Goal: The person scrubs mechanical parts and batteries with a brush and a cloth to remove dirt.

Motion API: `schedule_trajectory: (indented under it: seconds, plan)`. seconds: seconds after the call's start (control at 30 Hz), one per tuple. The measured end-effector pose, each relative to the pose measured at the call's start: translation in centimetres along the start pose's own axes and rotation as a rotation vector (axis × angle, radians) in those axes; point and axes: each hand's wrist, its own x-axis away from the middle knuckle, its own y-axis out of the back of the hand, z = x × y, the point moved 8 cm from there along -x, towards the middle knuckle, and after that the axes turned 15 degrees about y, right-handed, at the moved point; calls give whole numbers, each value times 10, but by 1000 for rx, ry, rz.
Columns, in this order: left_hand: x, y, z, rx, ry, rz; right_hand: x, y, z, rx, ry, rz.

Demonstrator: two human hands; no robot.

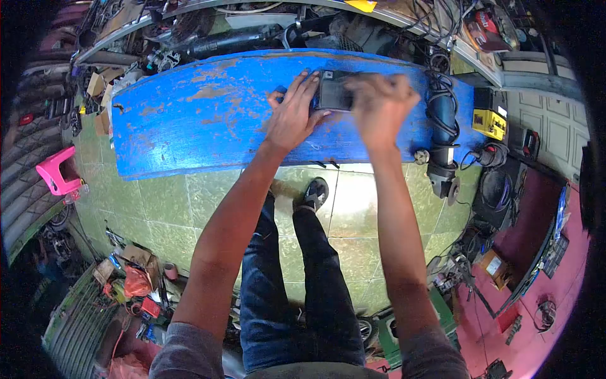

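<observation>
A dark, flat rectangular case (333, 95) lies on the blue bench (170, 132), close to its far edge. My left hand (291, 112) grips the case's left end, thumb at the near corner and fingers along the far side. At the right end of the case, my right hand (385, 107) is curled and smeared by motion. Whatever its fingers hold, if anything, is hidden by the blur. My right hand covers part of the case.
An angle grinder (444, 126) with its cord lies across the bench's right end. Beyond that end is a yellow-and-black box (489, 123). A pink stool (58, 170) stands at left on the green tiled floor (161, 202). Cluttered metal shelving (246, 38) runs behind the bench.
</observation>
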Motion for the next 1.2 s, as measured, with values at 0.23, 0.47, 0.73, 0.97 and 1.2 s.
schedule_trajectory:
  seconds: [0.23, 0.47, 0.73, 0.97, 1.2]
  plan:
    - [0, 0, 4, -24, 4, -9, 8, 7, 32, -88, 142, 59]
    - [1, 3, 1, 15, -21, -18, 12, 2, 13, -63, 90, 62]
    - [-1, -3, 5, 4, -18, 5, -5, -8, 6, -127, 47, 21]
    - [0, -2, 7, -17, 5, 22, -15, -9, 9, -44, 40, 80]
    - [-1, 0, 2, 7, -23, 7, 9, 3, 27, -133, 29, 59]
